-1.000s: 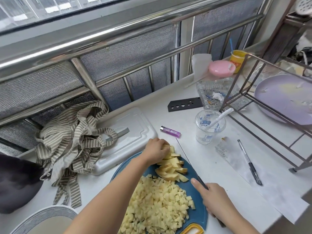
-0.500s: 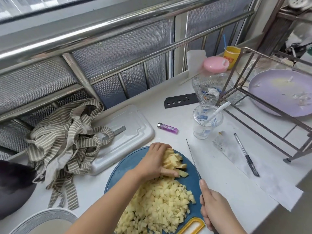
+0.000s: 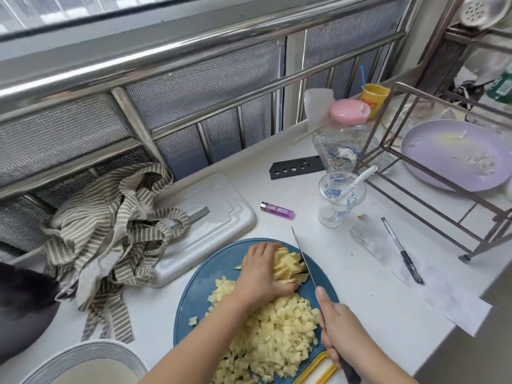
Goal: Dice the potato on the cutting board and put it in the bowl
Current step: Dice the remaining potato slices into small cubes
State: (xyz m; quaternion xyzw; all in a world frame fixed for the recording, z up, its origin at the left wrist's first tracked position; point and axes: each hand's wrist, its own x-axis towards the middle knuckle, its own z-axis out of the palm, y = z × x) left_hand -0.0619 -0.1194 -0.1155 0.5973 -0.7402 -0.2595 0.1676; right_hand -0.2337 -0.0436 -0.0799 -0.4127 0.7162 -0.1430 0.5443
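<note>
Knife (image 3: 302, 257) now meets the potato strips (image 3: 288, 265); right hand (image 3: 342, 336) grips its handle, left hand (image 3: 261, 273) curls over them, steadying for dicing.

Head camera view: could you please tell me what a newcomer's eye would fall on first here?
The big pale pile of diced potato on the round blue cutting board, near the bottom centre, draws the eye first. Just beyond it the left hand holds the uncut potato strips while the right hand grips a knife with its blade at their right edge. A crumpled striped cloth lies to the left.
</note>
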